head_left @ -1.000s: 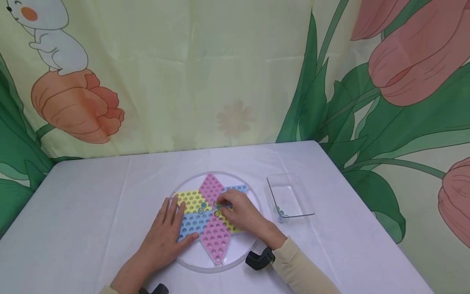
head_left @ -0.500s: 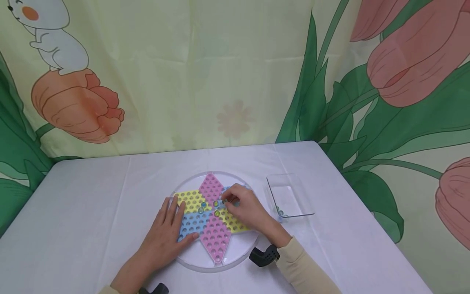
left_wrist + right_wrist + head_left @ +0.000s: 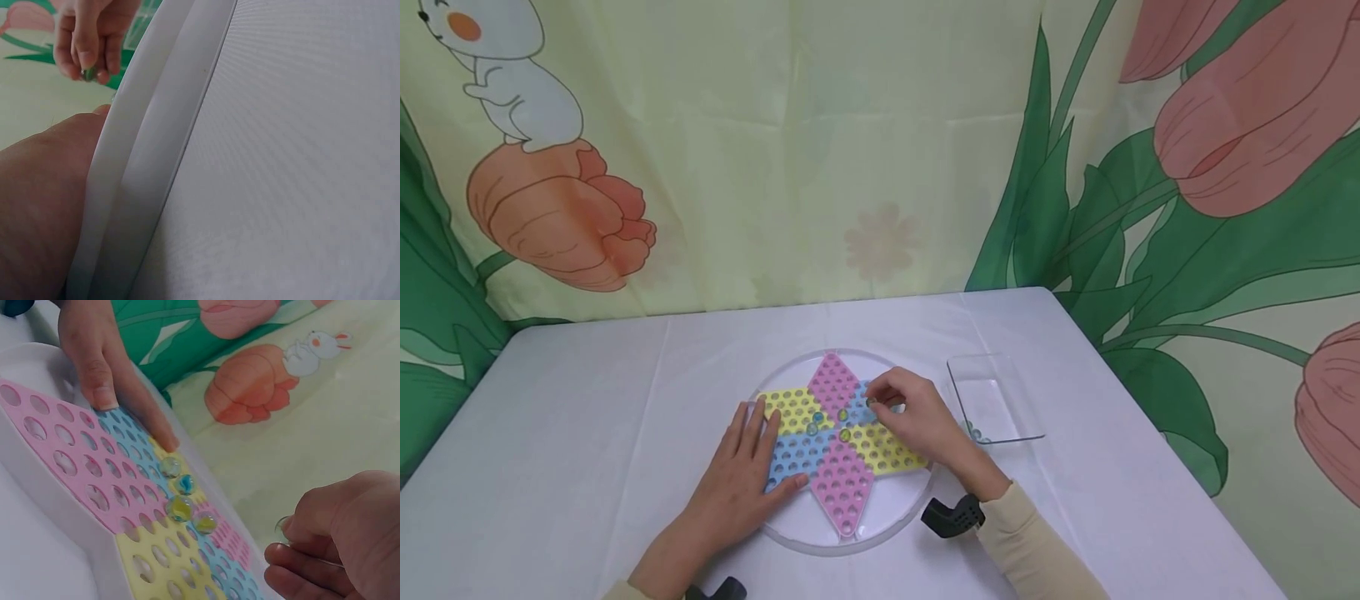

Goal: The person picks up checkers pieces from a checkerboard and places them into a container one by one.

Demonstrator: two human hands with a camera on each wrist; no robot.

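A round Chinese checkers board (image 3: 844,487), with a pink, yellow and blue star full of holes, lies on the table. My left hand (image 3: 741,462) rests on its left side, fingers straight and thumb spread over the blue part. Thumb and fingers of my right hand (image 3: 913,417) pinch a greenish glass marble (image 3: 89,74) above the blue section at the board's upper right. Around the star's centre sit several marbles, among them a yellow marble (image 3: 180,508), a blue marble (image 3: 185,484) and a pale marble (image 3: 170,466).
Right of the board stands a clear rectangular container (image 3: 988,396), with a few marbles (image 3: 976,433) in its near left corner. The white-covered table (image 3: 587,433) ends at a printed curtain (image 3: 880,167) behind. A black wrist device (image 3: 953,517) sits at the right wrist.
My right hand has moved from the star's centre up and to the right, with the marble between its fingers. A yellow marble near the centre is now uncovered. The left hand stays put.
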